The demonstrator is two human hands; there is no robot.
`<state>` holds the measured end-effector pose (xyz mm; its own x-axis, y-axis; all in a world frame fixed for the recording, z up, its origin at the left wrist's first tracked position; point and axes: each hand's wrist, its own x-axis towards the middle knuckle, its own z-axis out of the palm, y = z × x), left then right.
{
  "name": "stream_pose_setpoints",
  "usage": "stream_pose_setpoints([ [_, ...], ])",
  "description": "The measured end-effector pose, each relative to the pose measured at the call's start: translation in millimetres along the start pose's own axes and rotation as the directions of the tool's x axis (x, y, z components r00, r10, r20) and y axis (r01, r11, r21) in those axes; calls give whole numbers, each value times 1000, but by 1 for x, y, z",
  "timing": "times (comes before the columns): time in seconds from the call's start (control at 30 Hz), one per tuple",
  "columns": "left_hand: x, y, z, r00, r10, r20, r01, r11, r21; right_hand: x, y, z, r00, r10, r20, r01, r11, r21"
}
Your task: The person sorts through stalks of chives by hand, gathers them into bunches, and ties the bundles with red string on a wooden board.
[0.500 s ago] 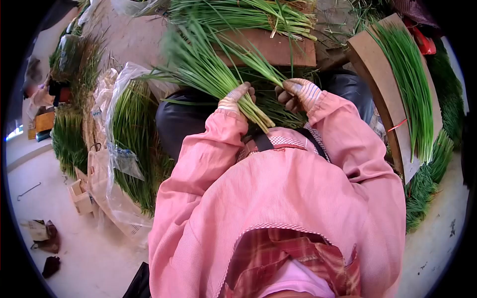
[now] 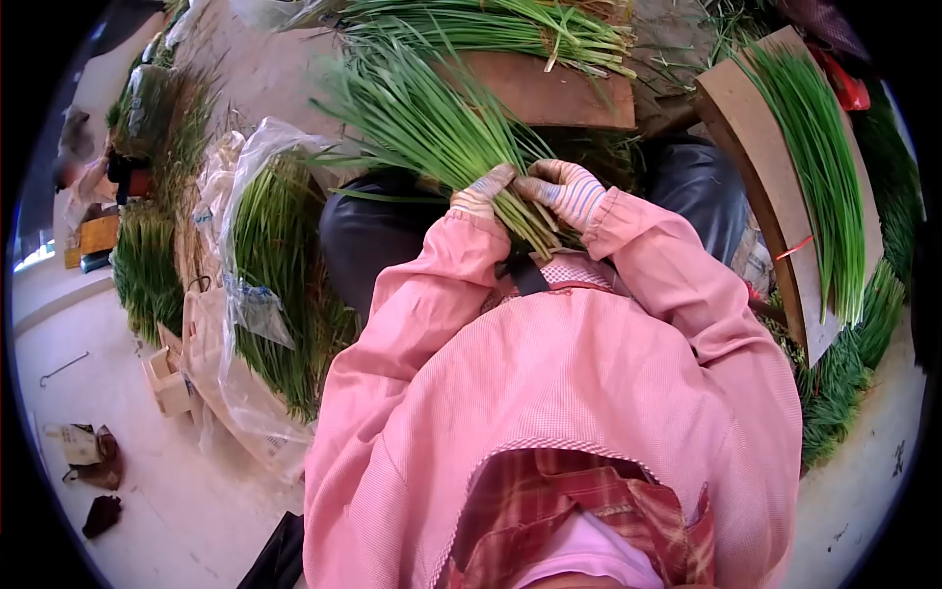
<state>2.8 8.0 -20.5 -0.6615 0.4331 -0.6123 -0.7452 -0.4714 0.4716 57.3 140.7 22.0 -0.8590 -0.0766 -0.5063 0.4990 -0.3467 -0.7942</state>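
Note:
Both hands wear striped gloves and meet above my lap. My left hand is closed around a bundle of long green stalks, whose leafy ends fan out to the upper left. Their pale cut ends point down toward my waist. My right hand is closed against the right side of the same bundle, with thumb and fingers on the stalks near their lower part; its fingertips are partly hidden.
A brown board with loose green stalks lies ahead. On the right, a wooden stand holds a tied bunch. A plastic bag and upright greens are at the left.
My right hand has moved left to my left hand, bringing its few separate stalks against the bundle. The view has shifted slightly.

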Motion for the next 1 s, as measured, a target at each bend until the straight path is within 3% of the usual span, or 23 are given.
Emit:
stream_pose_setpoints([
  [0.07, -5, 6, 2, 998, 45, -53, -47, 998, -31, 6, 7, 3, 998, -28, -62, 39, 981, 189],
  [0.13, -7, 12, 2, 995, 43, -94, -47, 998, -31, 14, 12, 6, 993, -16, -120, 47, 965, 257],
  [0.2, 3, 15, -4, 970, 227, -83, -228, 974, 8, 27, 17, 6, 986, -101, -129, 121, 980, 156],
  [0.27, 5, 33, -4, 966, 247, -78, -246, 969, 15, 29, 8, 0, 972, -181, -148, 130, 945, -301],
  [0.3, 3, 45, -2, 939, 343, -31, -341, 938, 59, 30, 9, -8, 964, -218, -151, 87, 797, -598],
  [0.33, 0, 56, 0, 900, 435, 16, -435, 896, 94, 28, 10, -19, 957, -255, -141, 27, 560, -828],
  [0.4, 1, 85, 8, 838, 538, 93, -545, 833, 96, 18, 9, -44, 999, 26, -27, -33, 282, -959],
  [0.47, 3, 107, 17, 801, 577, 159, -593, 801, 86, 1, -5, -65, 985, 89, -149, -153, 35, -988],
  [0.53, 9, 114, 24, 797, 563, 218, -590, 803, 84, 3, -21, -80, 979, 97, -181, -197, 188, -962],
  [0.6, 23, 105, 28, 811, 525, 257, -565, 818, 108, -5, -33, -74, 977, -213, -8, 82, 411, -908],
  [0.67, 51, 84, 27, 817, 488, 307, -554, 812, 182, -19, -51, -35, 926, -369, 80, 314, 633, -707],
  [0.73, 107, 52, 2, 800, 466, 377, -588, 732, 343, -18, -44, -15, 932, -345, 113, 344, 743, -574],
  [0.77, 131, 32, -22, 799, 444, 405, -595, 678, 431, -10, -34, -13, 963, -263, 56, 250, 795, -552],
  [0.8, 107, 8, -21, 928, 321, 190, -373, 800, 471, -12, -33, -11, 979, -205, 3, 172, 814, -554],
  [0.83, 45, 9, 8, 978, 196, 72, -208, 942, 263, -13, -31, -13, 988, -147, -49, 112, 893, -436],
  [0.87, -5, 18, 40, 999, 41, -15, -41, 999, 21, -13, -27, -17, 993, -82, -90, 51, 951, -306],
  [0.93, 1, 11, 17, 996, -57, 63, 61, 996, -69, -11, -12, -27, 992, -43, -118, 24, 986, -162],
  [1.0, -6, -1, 15, 983, -153, 98, 160, 985, -68, -15, -2, -21, 989, -108, -97, 78, 960, -270],
])
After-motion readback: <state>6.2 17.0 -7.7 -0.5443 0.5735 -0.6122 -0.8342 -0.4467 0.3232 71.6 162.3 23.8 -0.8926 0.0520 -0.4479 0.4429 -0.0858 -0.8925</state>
